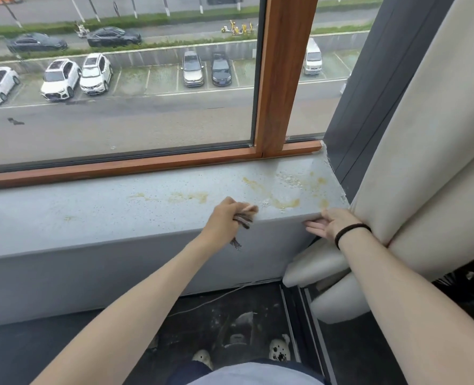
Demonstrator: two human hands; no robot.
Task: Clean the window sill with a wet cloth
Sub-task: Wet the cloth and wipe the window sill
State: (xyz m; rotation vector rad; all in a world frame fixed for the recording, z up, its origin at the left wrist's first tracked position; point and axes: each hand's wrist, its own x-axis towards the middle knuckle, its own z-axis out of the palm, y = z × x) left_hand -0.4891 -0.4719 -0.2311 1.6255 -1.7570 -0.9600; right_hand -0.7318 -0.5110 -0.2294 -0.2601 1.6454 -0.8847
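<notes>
Both hands at the sill's (91, 212) front edge: my left hand (222, 220) grips the bunched cloth (244, 221), fingers curled round it, beside yellow stains (284, 202). My right hand (330, 224) has fingers straight, touching the edge near the cushion (424, 162).

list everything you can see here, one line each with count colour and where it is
window frame: one, orange-brown wood, across the upper view
window sill: one, speckled grey, below the window frame
stains: several, yellow, on the sill's right part
cloth: one, dark striped, bunched at the sill's front edge
padded panels: several, cream, right of the sill
cars: several, white, grey and black, parked outside
cable: one, white, on the floor
slippers: two, white, bottom of view
wristband: one, black, on the right wrist
left hand: grips the cloth
right hand: fingers straight, touching the sill's front edge
</notes>
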